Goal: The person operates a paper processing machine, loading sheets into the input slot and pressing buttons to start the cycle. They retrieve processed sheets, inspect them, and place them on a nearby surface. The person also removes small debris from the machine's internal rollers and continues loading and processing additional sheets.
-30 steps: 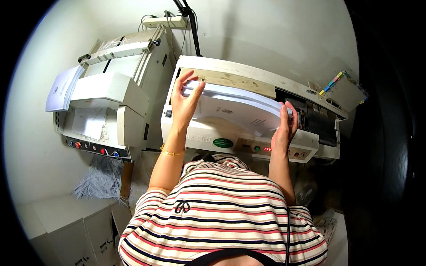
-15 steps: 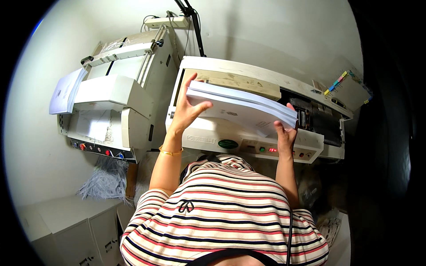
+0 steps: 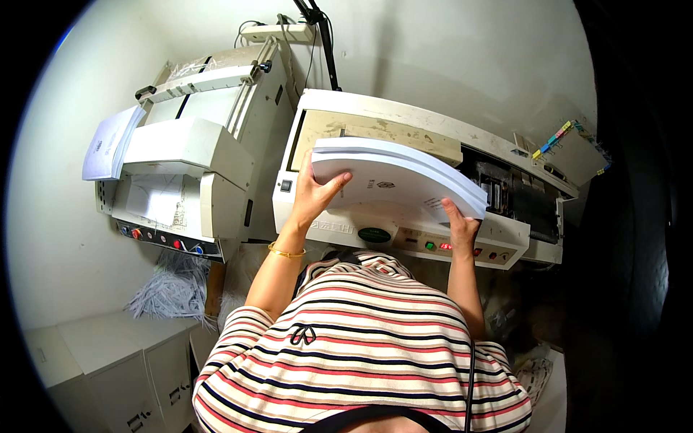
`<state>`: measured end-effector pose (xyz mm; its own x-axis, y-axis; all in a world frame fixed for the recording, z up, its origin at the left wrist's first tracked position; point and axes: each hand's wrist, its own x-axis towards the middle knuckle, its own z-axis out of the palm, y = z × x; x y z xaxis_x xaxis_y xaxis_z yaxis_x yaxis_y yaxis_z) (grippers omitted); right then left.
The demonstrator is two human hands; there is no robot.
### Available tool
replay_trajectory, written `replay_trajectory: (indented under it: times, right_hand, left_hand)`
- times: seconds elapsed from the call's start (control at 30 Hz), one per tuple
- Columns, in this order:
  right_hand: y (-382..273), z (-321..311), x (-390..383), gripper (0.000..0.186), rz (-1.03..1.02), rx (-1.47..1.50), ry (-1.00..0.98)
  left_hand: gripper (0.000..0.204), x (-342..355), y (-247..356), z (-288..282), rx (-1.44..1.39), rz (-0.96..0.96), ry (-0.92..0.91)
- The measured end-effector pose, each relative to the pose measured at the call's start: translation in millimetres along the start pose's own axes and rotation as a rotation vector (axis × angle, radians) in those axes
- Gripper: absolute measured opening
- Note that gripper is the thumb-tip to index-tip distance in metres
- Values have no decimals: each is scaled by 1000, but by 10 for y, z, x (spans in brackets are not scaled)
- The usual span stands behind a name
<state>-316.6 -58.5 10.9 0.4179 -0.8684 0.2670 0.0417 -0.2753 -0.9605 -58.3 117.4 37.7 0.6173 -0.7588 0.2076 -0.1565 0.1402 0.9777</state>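
Observation:
Between my two hands a thick stack of white paper [image 3: 404,180] is held up and bends in an upward arch. Its near sheet carries small dark print, and a gap line runs along the top edges. My left hand [image 3: 317,189] grips the left end, thumb on the near face and fingers behind. At the right end my right hand [image 3: 460,222] does the same, its fingers mostly hidden behind the paper. Just beyond the stack is a long white binding machine [image 3: 339,225] with a lit red display, a green button and a dark carriage section at its right.
A paper cutter [image 3: 180,148] stands to the left, with another paper stack [image 3: 112,148] on its left side. Shredded paper strips [image 3: 173,289] hang below it, beside white cabinets [image 3: 108,368]. A board with coloured clips [image 3: 574,155] leans at the far right.
The paper stack has gone from nearly straight to strongly arched, its middle raised. My left hand has closed onto its left end, where the fingers were spread before.

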Motion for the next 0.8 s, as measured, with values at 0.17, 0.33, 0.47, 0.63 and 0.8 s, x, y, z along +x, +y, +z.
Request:
replay_trajectory:
  times: [0.17,0.33,0.47,0.63,0.8]
  right_hand:
    - [6,-31,76,37,-6,117,-48]
    - [109,-159,95,39,33,128,-62]
    - [185,-182,134,42,63,233,-84]
    - [227,-246,117,43,74,259,-112]
    - [248,-296,127,42,83,228,-141]
  left_hand:
    - [57,92,290,-195,18,170,-71]
    - [28,392,813,-494,107,-188,-554]
    - [27,645,829,-545,217,-162,-762]
    - [22,811,870,-537,309,43,-878]
    - [23,814,971,-530,477,116,-886]
